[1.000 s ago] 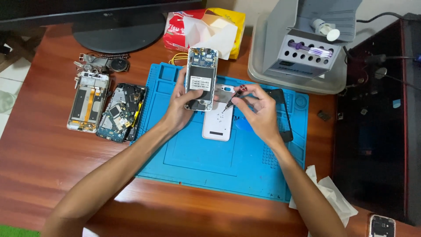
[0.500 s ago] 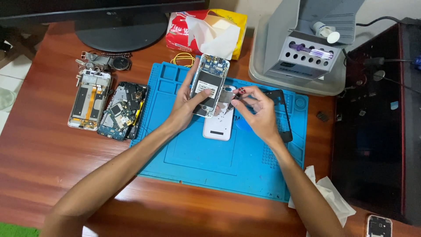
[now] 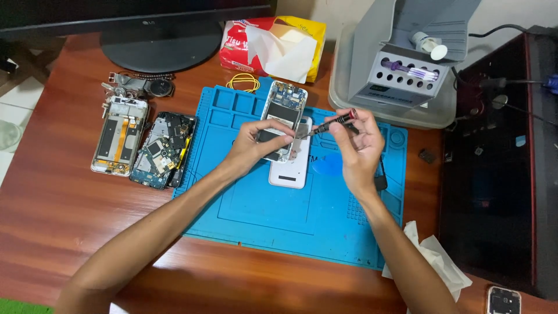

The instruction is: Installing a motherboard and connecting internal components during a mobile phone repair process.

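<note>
Hands grip opened phone (image 3: 282, 119) and screwdriver (image 3: 332, 124) above blue mat's (image 3: 279, 215) clear centre.

Under your hands lies a matt blue mat (image 3: 279, 227) that looks rubbery, moulded with shallow trays, on a glossy reddish wood table (image 3: 52, 221) with visible grain. Your left hand (image 3: 256, 145) grips an opened phone (image 3: 282, 113) showing bare circuit board and dull metal shields; below it sits a smooth white plastic cover (image 3: 289, 174). Your right hand (image 3: 357, 145) pinches a slim screwdriver (image 3: 331, 123) with a dark metal shaft. At upper centre, soft white tissue (image 3: 279, 52) pokes from a shiny plastic pack (image 3: 238, 43).
</note>
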